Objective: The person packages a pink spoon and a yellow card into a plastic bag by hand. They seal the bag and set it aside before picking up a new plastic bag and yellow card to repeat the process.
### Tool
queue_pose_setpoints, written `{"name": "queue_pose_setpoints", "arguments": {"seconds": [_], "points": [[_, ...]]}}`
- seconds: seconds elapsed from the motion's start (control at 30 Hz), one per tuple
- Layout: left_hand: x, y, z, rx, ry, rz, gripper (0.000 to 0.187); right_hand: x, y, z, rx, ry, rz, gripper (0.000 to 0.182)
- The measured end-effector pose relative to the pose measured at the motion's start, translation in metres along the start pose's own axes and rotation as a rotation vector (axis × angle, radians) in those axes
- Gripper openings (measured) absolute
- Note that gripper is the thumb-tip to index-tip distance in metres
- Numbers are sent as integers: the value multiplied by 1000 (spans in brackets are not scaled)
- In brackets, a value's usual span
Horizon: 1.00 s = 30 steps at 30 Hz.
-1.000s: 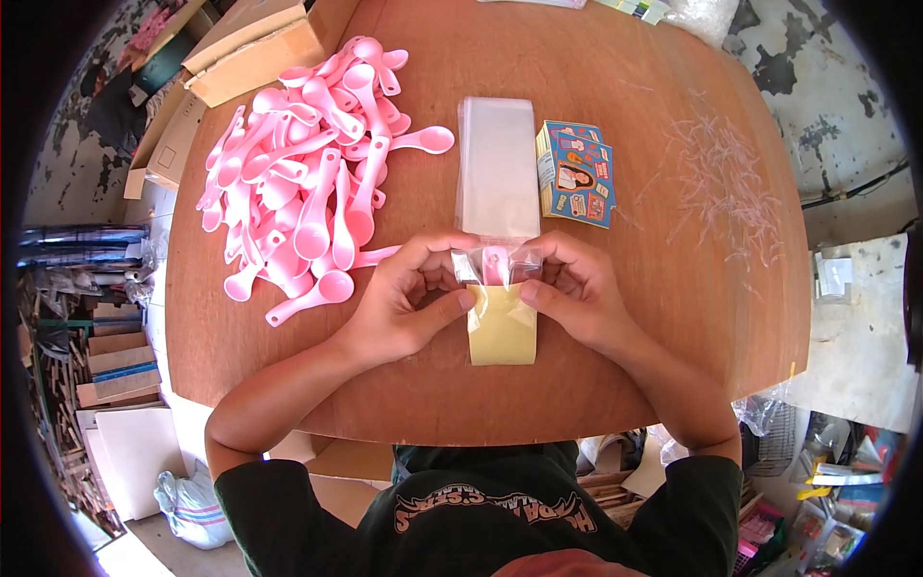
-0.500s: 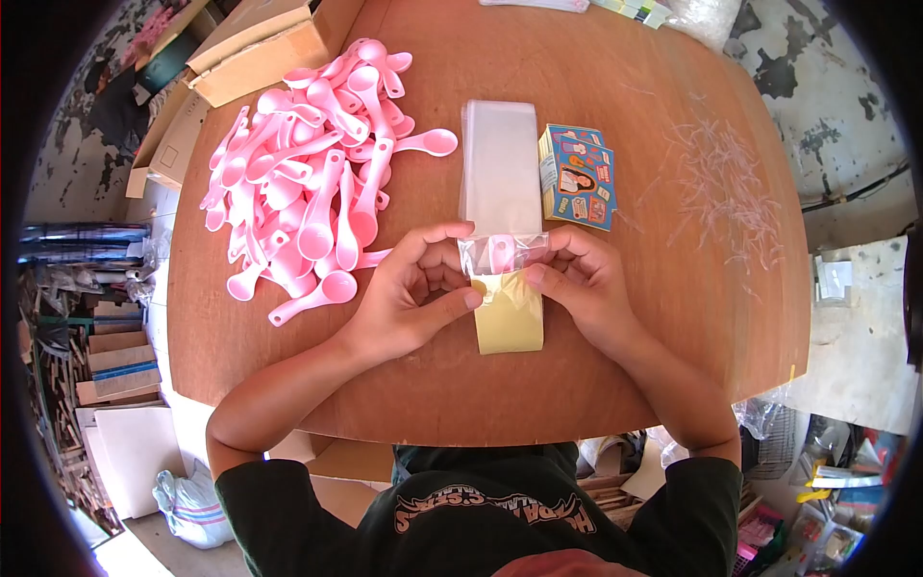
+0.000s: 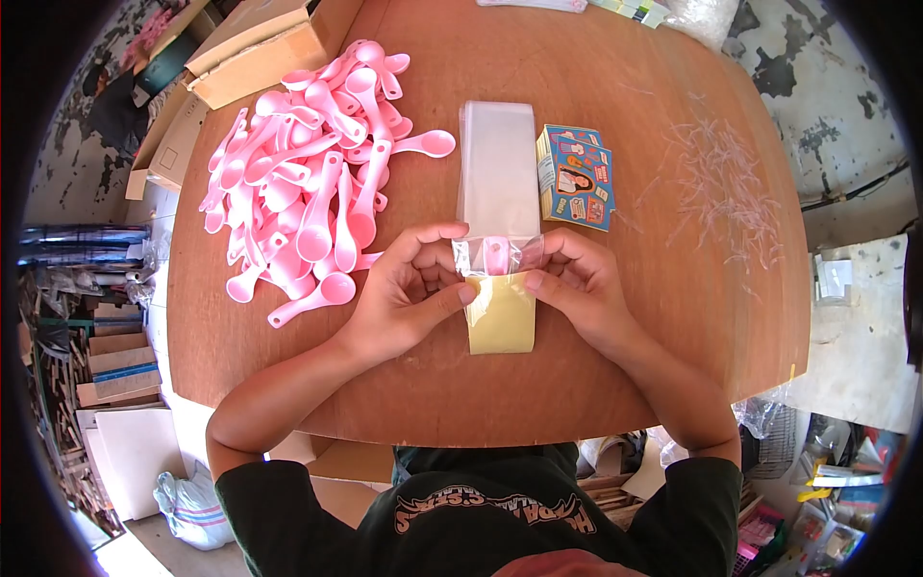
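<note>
Between my hands is a clear plastic bag (image 3: 471,258), its top edge pinched at both sides. Inside it shows the holed handle end of a pink spoon (image 3: 496,253). A plain yellow card (image 3: 502,325) lies just below, and glare hides whether the plastic covers all of it. My left hand (image 3: 409,284) grips the left edge with thumb and fingers; my right hand (image 3: 585,284) does likewise on the right. Directly beyond them lies a stack of clear bags (image 3: 498,163), and to its right a stack of blue printed cards (image 3: 579,181).
A large heap of pink spoons (image 3: 308,183) covers the table's left side, near my left forearm. Behind it stands a cardboard box (image 3: 260,67). Thin clear plastic strips (image 3: 735,197) are scattered at the right. The wooden table (image 3: 404,404) has a curved front edge.
Both hands have shifted very slightly left with the bag and yellow card. My right thumb has moved toward the bag's right edge, and the plastic looks flatter.
</note>
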State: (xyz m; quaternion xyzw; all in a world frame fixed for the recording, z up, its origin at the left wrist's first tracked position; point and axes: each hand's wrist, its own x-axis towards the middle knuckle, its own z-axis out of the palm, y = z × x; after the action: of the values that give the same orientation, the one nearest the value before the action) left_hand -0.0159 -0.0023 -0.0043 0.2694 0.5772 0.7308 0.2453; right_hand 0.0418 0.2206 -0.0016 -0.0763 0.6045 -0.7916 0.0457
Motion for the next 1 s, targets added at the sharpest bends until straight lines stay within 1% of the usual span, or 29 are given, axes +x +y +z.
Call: {"name": "queue_pose_setpoints", "arguments": {"seconds": [0.07, 0.3, 0.47, 0.7, 1.0], "points": [[0, -2, -2, 15, -27, 5, 51, -1, 1, 0, -54, 16, -11, 13], [0, 0, 0, -10, -10, -14, 51, 0, -3, 0, -86, 3, 11, 13], [0, 0, 0, 17, -10, -14, 50, 0, 1, 0, 32, 19, 0, 12], [0, 0, 1, 3, -2, -25, 48, -1, 1, -2, -12, 19, -7, 13], [-1, 3, 1, 38, -61, -18, 48, 0, 2, -4, 9, 36, -26, 12]]}}
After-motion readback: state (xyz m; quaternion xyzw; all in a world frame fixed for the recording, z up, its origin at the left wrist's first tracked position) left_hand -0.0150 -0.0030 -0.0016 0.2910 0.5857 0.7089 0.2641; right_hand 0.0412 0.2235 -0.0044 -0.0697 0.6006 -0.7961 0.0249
